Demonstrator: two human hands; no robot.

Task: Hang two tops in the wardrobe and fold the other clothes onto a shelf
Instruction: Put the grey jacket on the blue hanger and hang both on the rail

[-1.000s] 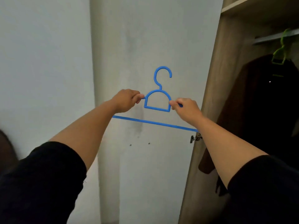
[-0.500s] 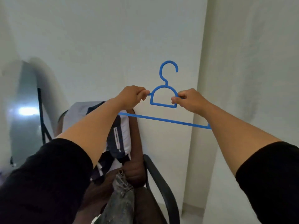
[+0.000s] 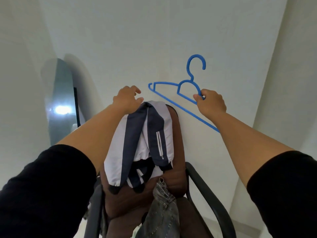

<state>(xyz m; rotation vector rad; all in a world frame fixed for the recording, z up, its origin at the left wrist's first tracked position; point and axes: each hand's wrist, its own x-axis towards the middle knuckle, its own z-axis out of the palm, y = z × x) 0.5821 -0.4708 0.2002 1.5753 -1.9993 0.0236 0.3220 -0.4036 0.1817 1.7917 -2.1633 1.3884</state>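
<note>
A thin blue plastic hanger [image 3: 184, 98] with an open hook is held up in front of the pale wall by the right hand [image 3: 210, 104], whose fingers and thumb are pinched round the curved bar just beneath the hook. It is tilted, its far end raised to the left and its near end hidden behind the right forearm, so that it is kept off the clothes, probably to leave the other hand free.

The left hand [image 3: 127, 100] is reached out with its fingers loosely spread and nothing grasped, just above the top of a white and navy zip-pocket jacket [image 3: 142, 143]. Whether the fingertips touch the cloth cannot be told. The jacket is draped over the backrest of a brown padded chair [image 3: 178, 152], collar end uppermost, which puts the part needed for the hanger nearest the reaching hand.

A pair of grey denim jeans [image 3: 163, 212] is laid lower down on the chair seat, beside a black armrest [image 3: 205, 191]. An arched mirror [image 3: 60, 103] is leaned against the wall to the left.

The wardrobe is not in view, so neither top is judged to be hung yet.
</note>
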